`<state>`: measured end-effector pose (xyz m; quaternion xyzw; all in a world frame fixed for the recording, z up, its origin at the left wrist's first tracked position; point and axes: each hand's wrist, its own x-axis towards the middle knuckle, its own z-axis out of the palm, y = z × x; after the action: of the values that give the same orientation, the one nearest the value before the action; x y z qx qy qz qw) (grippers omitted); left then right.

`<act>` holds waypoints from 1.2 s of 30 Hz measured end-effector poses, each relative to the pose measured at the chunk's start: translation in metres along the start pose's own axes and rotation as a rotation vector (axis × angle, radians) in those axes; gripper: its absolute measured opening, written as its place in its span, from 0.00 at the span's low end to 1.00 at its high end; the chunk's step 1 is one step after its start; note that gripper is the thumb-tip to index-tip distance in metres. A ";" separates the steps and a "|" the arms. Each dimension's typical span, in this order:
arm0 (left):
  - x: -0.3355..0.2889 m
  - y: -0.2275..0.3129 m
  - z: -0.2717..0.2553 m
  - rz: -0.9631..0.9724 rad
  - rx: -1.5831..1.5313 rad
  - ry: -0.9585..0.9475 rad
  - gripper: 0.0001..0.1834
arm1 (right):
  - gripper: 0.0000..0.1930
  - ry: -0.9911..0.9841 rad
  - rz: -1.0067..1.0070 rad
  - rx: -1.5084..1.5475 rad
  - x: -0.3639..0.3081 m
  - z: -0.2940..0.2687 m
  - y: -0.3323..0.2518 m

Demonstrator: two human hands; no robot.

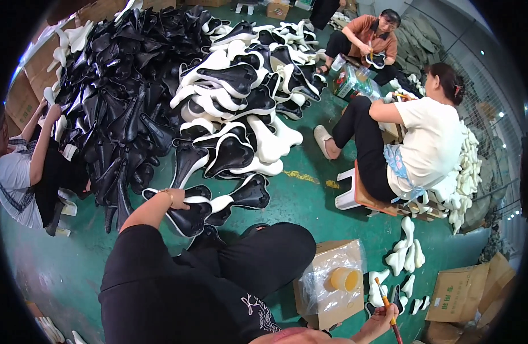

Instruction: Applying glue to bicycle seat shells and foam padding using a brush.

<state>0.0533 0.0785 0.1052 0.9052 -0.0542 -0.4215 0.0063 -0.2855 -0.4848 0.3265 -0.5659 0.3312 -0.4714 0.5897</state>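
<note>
My left hand (176, 198), arm stretched out, grips the edge of a bicycle saddle piece (190, 219) with a dark hollow inside and a pale rim. It lies against others at the near edge of a large heap of white foam saddle pads (270, 137). Low on the right, my right hand (377, 323) is closed around the handle of a paintbrush (381, 291), its bristle end pointing up. Left of the brush, a tub of yellowish liquid (347, 279) stands on a cardboard box (333, 256) covered partly with clear plastic.
Black saddle shells (129, 109) are piled high at the far left. One person (20, 178) sits left of them; two others, one in a white shirt (427, 137) and one in an orange shirt (364, 34), work at the right. White pads (406, 252) and an open carton (456, 292) lie nearer.
</note>
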 end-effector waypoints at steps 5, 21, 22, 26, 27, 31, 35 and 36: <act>-0.007 -0.008 -0.027 0.091 -0.626 0.264 0.25 | 0.08 -0.095 -0.018 0.062 0.007 -0.022 0.011; -0.135 0.301 -0.147 1.184 -1.668 -0.748 0.33 | 0.04 -0.085 -0.107 0.105 0.008 -0.041 0.013; -0.148 0.322 -0.143 1.128 -1.598 -0.613 0.35 | 0.05 -0.092 -0.105 0.111 0.007 -0.039 0.015; -0.183 0.395 -0.118 1.466 -1.449 -0.146 0.35 | 0.05 0.012 -0.058 0.141 -0.004 -0.053 0.029; -0.179 0.405 -0.114 1.536 -1.388 -0.047 0.38 | 0.05 0.002 -0.028 0.150 -0.004 -0.054 0.033; -0.165 0.429 -0.093 1.506 -1.186 -0.189 0.36 | 0.05 -0.014 -0.044 0.021 -0.007 -0.061 0.045; -0.166 0.410 -0.103 0.764 -1.199 -0.890 0.31 | 0.05 -0.053 0.018 -0.101 -0.002 -0.049 0.044; -0.164 0.412 -0.103 0.676 -1.161 -0.909 0.31 | 0.06 -0.062 -0.002 -0.170 0.000 -0.049 0.050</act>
<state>-0.0112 -0.3174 0.3206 0.4325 -0.0945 -0.6842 0.5795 -0.3220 -0.5064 0.2705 -0.6286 0.3512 -0.4242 0.5492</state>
